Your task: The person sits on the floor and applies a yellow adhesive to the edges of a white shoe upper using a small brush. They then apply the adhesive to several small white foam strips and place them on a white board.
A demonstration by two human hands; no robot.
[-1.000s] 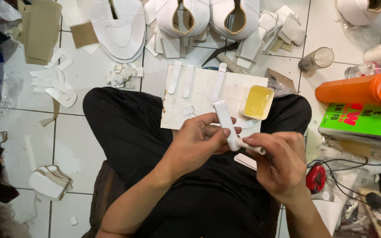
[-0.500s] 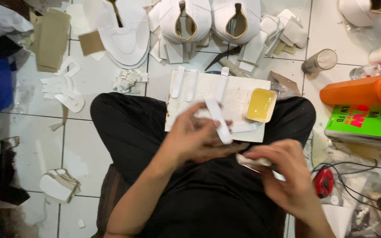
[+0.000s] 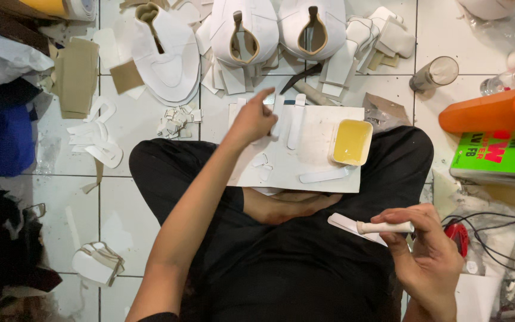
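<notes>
One small dish (image 3: 350,142) of yellowish glue (image 3: 350,141)

the hands have come apart since a second ago. the left hand (image 3: 251,122) has reached out from the lap to the far edge of the white board (image 3: 305,161), setting the white strip (image 3: 279,116) down among the others. the right hand (image 3: 427,250) has dropped back toward the right knee, holding the small brush (image 3: 382,227) alone.

White tiled floor (image 3: 144,226) with grey grout lines, brightly and evenly lit, littered with scraps.
</notes>
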